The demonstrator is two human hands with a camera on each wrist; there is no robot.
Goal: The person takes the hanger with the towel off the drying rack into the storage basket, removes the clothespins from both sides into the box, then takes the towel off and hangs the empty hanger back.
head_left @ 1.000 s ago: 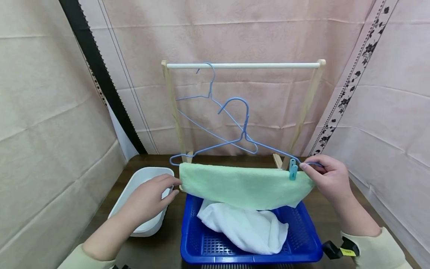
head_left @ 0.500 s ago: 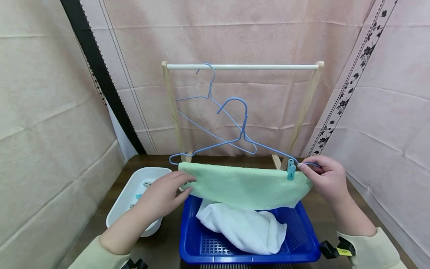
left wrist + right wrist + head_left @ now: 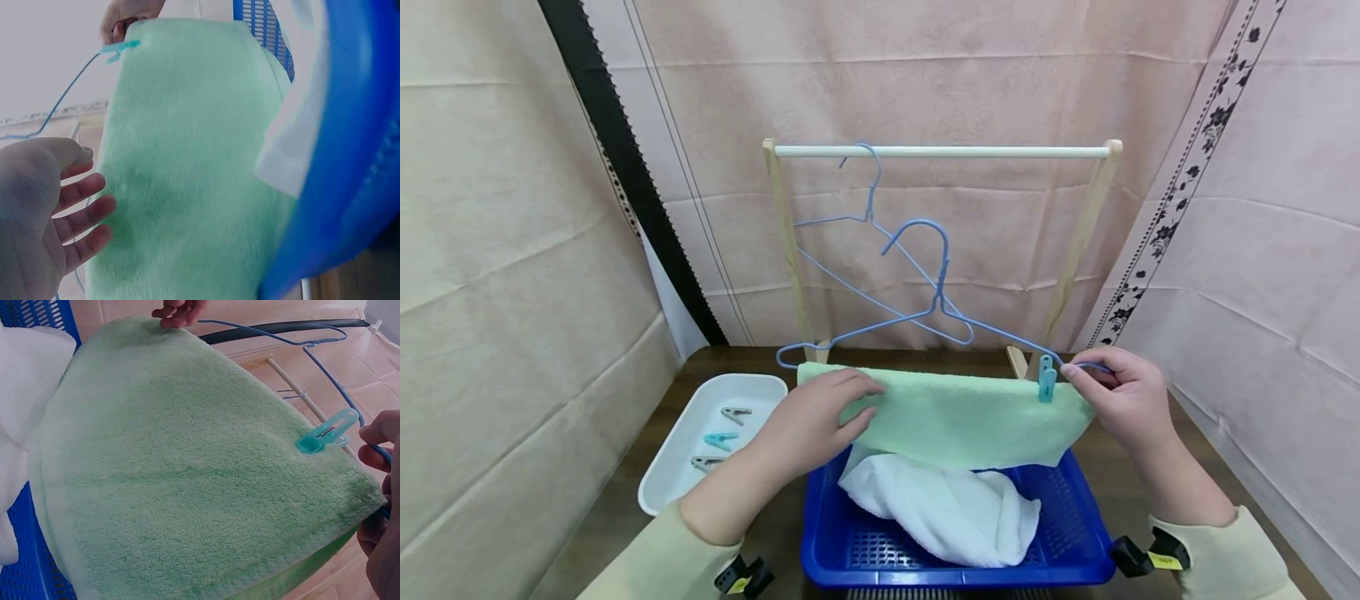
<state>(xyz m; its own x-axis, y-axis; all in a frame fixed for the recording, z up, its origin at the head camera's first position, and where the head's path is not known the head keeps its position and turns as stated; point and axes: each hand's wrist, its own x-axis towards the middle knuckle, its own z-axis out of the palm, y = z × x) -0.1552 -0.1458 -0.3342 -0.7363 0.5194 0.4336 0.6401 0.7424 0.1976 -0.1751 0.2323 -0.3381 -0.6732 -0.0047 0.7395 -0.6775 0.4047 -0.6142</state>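
A light green towel (image 3: 955, 417) hangs folded over the lower bar of a blue clothes hanger (image 3: 942, 275). Near its right end a teal clothespin (image 3: 1047, 379) clips it on. My right hand (image 3: 1123, 392) pinches the hanger's right corner between thumb and fingers; in the right wrist view the blue wire (image 3: 381, 453) passes through that grip. Fingers spread and relaxed, my left hand (image 3: 820, 421) is in front of the towel's left part and holds nothing. The left wrist view shows this hand (image 3: 56, 212) beside the towel's edge.
Below the towel stands a blue basket (image 3: 958, 577) with a white cloth (image 3: 955, 512) in it. A white tray (image 3: 658, 467) at left holds several clothespins (image 3: 721, 440). Behind is a rack with a white rod (image 3: 985, 152), where another blue hanger (image 3: 871, 187) hangs.
My left hand has moved right, from the towel's left edge to in front of it, uncovering the clothespins in the tray. My right hand, hanger and towel have shifted only slightly left.
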